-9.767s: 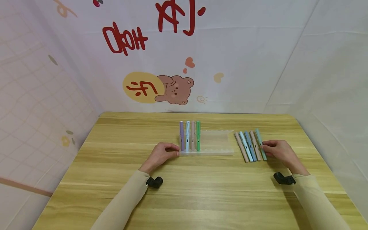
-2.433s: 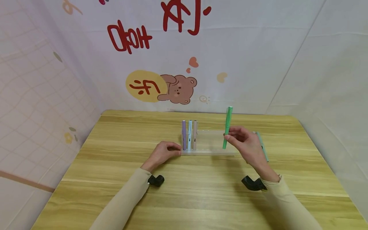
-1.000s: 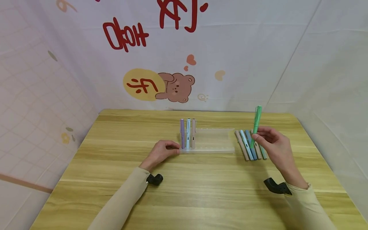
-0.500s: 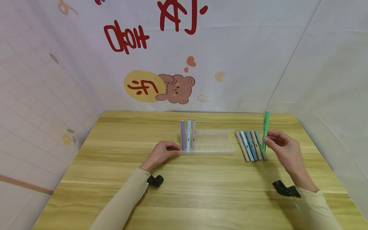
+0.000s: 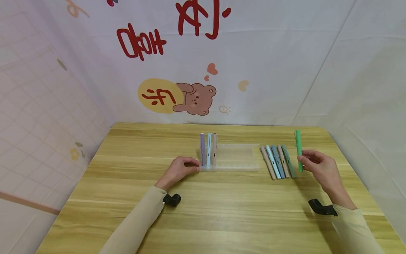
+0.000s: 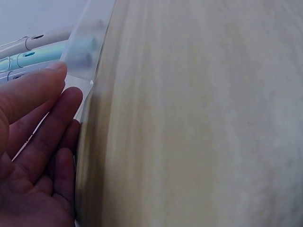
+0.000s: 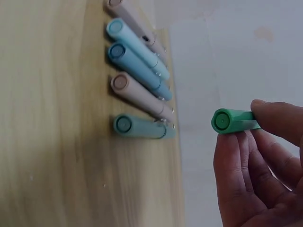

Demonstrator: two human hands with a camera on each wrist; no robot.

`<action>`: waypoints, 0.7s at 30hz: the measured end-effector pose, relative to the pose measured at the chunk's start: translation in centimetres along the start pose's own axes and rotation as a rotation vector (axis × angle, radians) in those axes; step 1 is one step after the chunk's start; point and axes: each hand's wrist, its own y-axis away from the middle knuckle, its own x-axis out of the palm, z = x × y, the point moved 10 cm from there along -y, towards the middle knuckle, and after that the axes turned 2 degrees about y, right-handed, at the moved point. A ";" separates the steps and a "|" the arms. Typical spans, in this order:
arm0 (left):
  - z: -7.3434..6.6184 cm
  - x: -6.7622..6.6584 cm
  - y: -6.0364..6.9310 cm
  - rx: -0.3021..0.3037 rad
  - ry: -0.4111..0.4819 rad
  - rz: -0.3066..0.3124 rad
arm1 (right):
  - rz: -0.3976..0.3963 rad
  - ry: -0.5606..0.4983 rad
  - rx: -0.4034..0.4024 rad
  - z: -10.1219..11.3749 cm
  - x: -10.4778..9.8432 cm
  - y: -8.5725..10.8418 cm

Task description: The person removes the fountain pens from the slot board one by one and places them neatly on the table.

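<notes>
At the right side of the table, my right hand (image 5: 323,171) pinches a green pen (image 5: 299,146) between thumb and fingers, nearly upright and raised off the wood; its end (image 7: 228,121) faces the right wrist camera. Left of it several capped pens lie in a slanted row, among them a grey-green pen (image 5: 288,162), a blue pen (image 5: 277,162) and a light blue pen (image 5: 272,162). My left hand (image 5: 178,171) holds the left end of a clear plastic pen stand (image 5: 238,168). A purple pen (image 5: 202,150), a pale blue pen (image 5: 209,150) and a beige pen (image 5: 215,150) stand in it.
The wooden table (image 5: 222,211) meets a white printed wall cloth (image 5: 269,70) behind the stand. Another cloth wall (image 5: 374,106) rises close on the right. Black wrist mounts (image 5: 321,208) sit on both sleeves.
The green pen was standing in the stand earlier; my right hand has lifted it out and carried it right, past the lying pens, and slightly lower. My left hand has stayed at the stand's end.
</notes>
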 end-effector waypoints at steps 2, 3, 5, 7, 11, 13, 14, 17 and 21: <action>0.0 0.0 0.0 0.003 0.001 0.000 | 0.013 -0.005 0.012 -0.4 0.0 -0.2; 0.0 0.0 0.0 0.004 0.002 0.000 | 0.022 -0.002 0.016 -0.6 0.0 -0.3; 0.0 0.0 -0.1 0.006 0.001 0.002 | 0.039 0.005 0.027 -1.1 0.1 -0.4; 0.0 0.0 -0.1 0.006 -0.002 0.002 | 0.060 0.020 0.038 -1.5 0.2 -0.6; 0.0 0.0 0.0 0.006 -0.004 0.001 | 0.100 0.061 0.054 -2.4 0.4 -0.8; 0.0 0.0 0.0 0.006 0.000 0.001 | 0.116 0.080 0.062 -2.7 0.6 -0.9; 0.0 0.0 -0.1 0.005 0.003 0.001 | 0.124 0.091 0.065 -2.9 0.6 -0.9; 0.1 0.1 -0.1 0.000 0.009 0.002 | 0.146 0.119 0.084 -3.3 0.9 -1.1; 0.3 0.0 0.0 -0.010 0.012 0.002 | 0.182 0.185 0.115 -3.9 1.3 -1.4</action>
